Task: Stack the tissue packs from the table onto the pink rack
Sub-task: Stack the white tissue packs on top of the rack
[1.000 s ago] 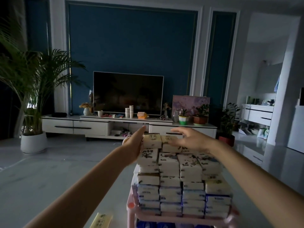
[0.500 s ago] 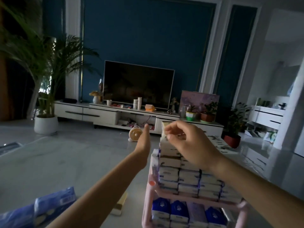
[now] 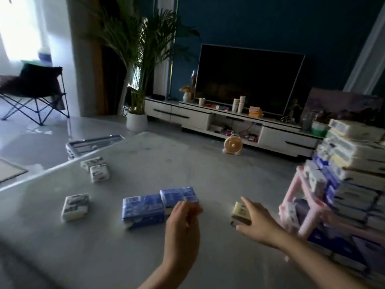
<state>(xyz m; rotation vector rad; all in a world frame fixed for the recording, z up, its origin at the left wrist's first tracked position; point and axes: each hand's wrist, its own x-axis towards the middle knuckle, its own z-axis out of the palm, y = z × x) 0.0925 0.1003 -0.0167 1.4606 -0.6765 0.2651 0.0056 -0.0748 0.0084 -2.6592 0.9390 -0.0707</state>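
The pink rack (image 3: 308, 215) stands on the table's right side, piled high with tissue packs (image 3: 354, 163). On the grey table (image 3: 187, 163) lie two blue packs (image 3: 142, 211) (image 3: 179, 196), a white pack (image 3: 75, 207) to their left and two more white packs (image 3: 99, 173) farther back. My right hand (image 3: 258, 222) grips a beige tissue pack (image 3: 239, 212) lying left of the rack, thumb on its far side and fingers on its near side. My left hand (image 3: 183, 222) hovers at the near corner of the right blue pack, blurred, with fingers loosely curled and nothing in it.
A flat grey tray-like thing (image 3: 93, 142) lies at the table's far left corner. Beyond the table are a small round fan (image 3: 233, 145) on the floor, a TV stand (image 3: 208, 117) with a television, a potted palm (image 3: 136, 122) and a folding chair (image 3: 35, 90).
Both hands have left the top of the stack on the rack and dropped to the table. The view swung left and down. My right hand now grips the beige pack.
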